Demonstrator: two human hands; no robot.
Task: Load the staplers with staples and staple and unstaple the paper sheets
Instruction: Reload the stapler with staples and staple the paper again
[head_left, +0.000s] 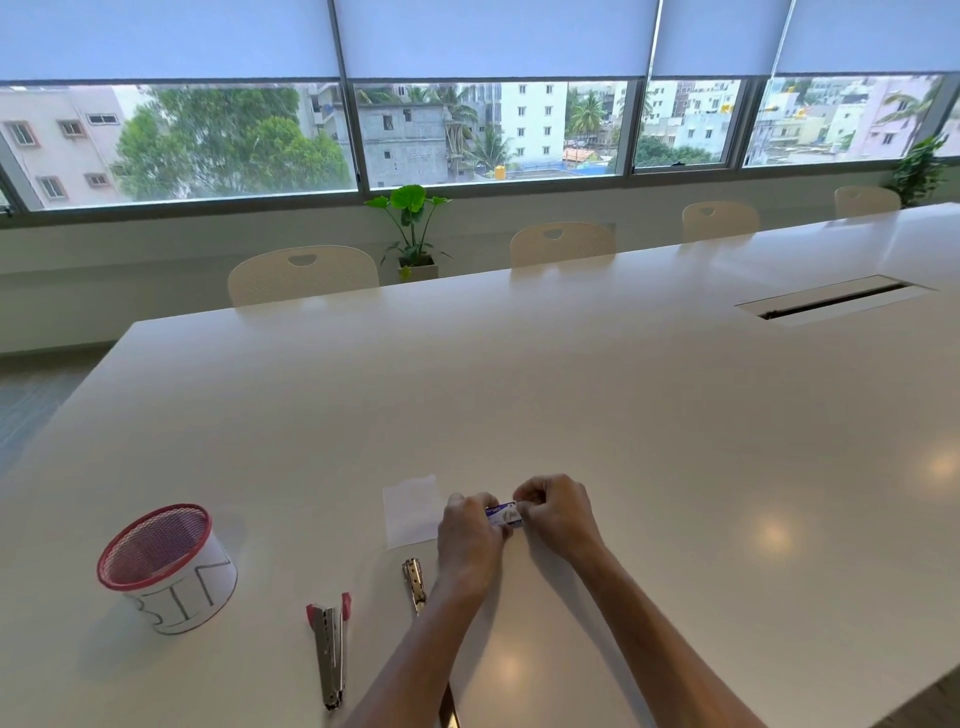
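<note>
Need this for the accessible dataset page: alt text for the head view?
Both hands, left hand and right hand, hold a small staple box just above a long white table. Beside them lie a paper sheet, an opened red stapler, a second metal stapler and a red mesh cup labelled BIN.

Soft daylight from the windows (234, 140); ceiling-light glare spots on the table (675, 415); edges bowed.
</note>
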